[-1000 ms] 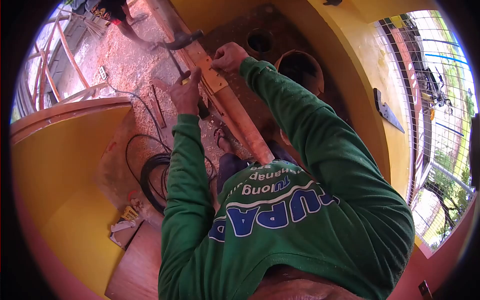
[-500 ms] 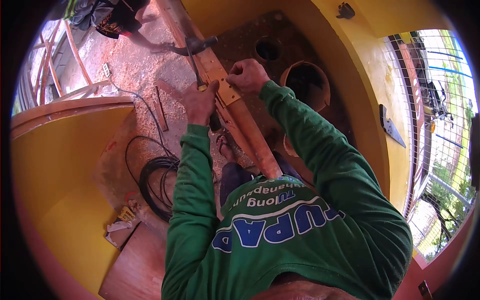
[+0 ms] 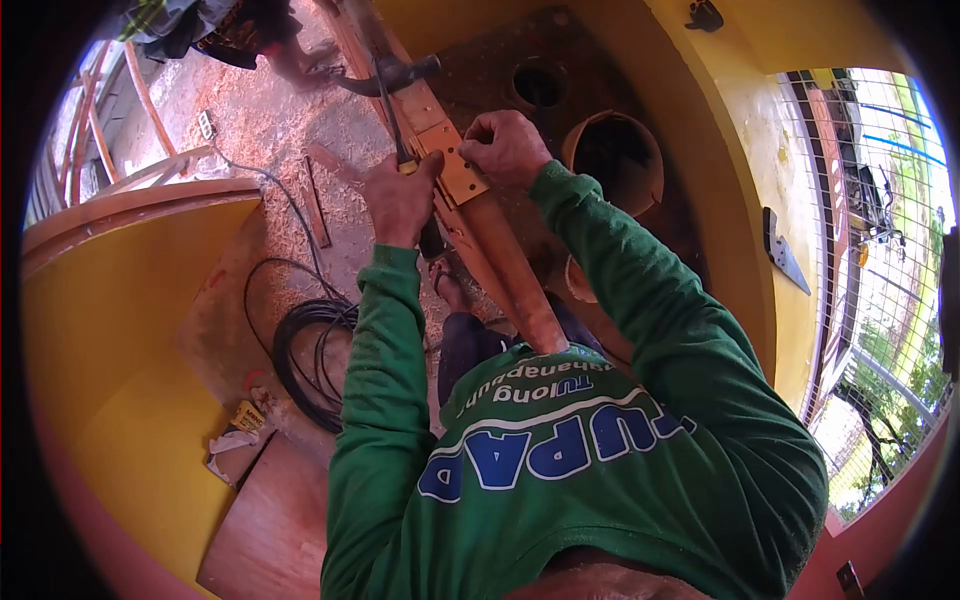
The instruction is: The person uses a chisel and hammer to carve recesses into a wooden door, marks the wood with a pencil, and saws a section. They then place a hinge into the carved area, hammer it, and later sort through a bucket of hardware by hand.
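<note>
A long wooden beam runs from my lap up to the top of the view, with a brass-coloured hinge lying on it. My left hand is wrapped round a screwdriver, its shaft pointing away up the beam and its thumb on the hinge. Over the hinge's right edge, my right hand pinches its fingertips together; anything between them is too small to make out. Farther up, a hammer lies across the beam.
Another person is at the upper left, beyond the beam. Coiled black cable and wood shavings lie on the floor. A round container stands right of the beam. A handsaw rests on the yellow ledge at right.
The other person's hand has moved back from the hammer, up and left. My hands remain at the hinge, and the view has shifted slightly.
</note>
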### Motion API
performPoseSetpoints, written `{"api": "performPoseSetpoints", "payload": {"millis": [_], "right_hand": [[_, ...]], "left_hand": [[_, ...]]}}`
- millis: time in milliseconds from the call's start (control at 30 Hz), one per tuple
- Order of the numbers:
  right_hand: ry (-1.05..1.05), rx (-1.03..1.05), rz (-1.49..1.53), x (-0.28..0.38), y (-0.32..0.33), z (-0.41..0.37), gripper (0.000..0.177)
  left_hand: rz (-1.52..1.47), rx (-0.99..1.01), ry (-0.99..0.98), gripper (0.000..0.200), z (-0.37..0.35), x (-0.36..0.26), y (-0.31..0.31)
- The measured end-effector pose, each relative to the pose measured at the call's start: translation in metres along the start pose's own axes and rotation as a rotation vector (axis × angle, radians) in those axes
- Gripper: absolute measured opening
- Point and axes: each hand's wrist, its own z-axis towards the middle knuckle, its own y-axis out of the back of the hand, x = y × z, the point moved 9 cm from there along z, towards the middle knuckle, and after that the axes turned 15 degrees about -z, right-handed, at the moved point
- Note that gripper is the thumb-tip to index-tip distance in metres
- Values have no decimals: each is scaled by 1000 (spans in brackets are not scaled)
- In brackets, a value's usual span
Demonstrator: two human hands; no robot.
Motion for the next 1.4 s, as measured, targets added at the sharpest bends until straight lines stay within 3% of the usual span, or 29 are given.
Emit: {"api": "performPoseSetpoints", "payload": {"millis": [100,433,633,733,833,1033,1233,1300,1400], "right_hand": [[-4,7,-7,1,2,0,27],[74,-6,6,0,0,1,26],[76,130,293,-21,-15,-27,31],[13,102,281,-25,-15,-37,41],[162,-21,212,-19,-10,-45,39],[151,-79,72,-14,-12,-54,36],[113,-75,-55,-11,-12,-50,37],[50,-40,39,-15,-11,-50,37],[-6,-11,65,-17,-8,-45,37]], "left_hand": [[12,4,-4,42,2,1,-1],[129,-164,-107,42,-8,-11,0],[112,-221,-138,47,-14,-18,-2],[171,-234,-153,48,-16,-22,-1],[221,-246,-177,48,-14,-21,-2],[222,-240,-170,48,-11,-18,-3],[189,-189,-215,46,-11,-27,-8],[265,-213,-284,45,-14,-32,-5],[326,-156,-211,45,-16,-29,-2]]}}
